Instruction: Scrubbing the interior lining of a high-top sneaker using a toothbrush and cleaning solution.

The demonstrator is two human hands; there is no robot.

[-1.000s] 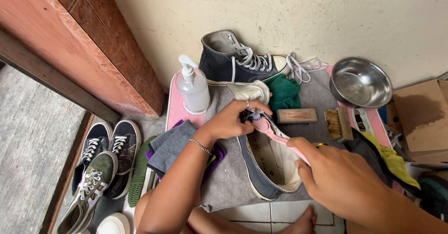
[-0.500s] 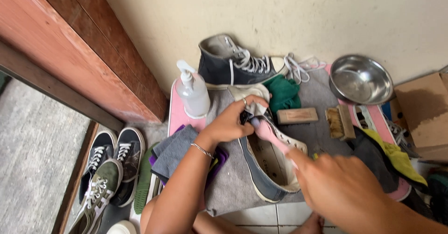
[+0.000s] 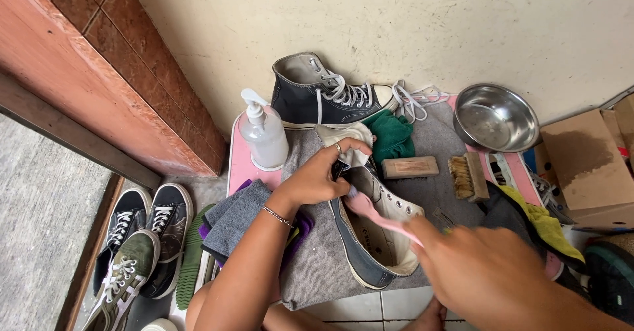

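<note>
Left hand: fingers clamped on the shoe near its front
Right hand: fingers closed round the pink brush, bristles against the shoe
Nearby: bowl, bottle

Clutter around the work spot

I see a laced dark high-top by the wall, pump bottle, green cloth, wooden block, bristle brush, steel bowl, cardboard box, sneakers on the floor.

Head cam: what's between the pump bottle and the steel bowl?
Along the wall between pump bottle and steel bowl: a laced navy high-top sneaker, its loose white laces.
</note>
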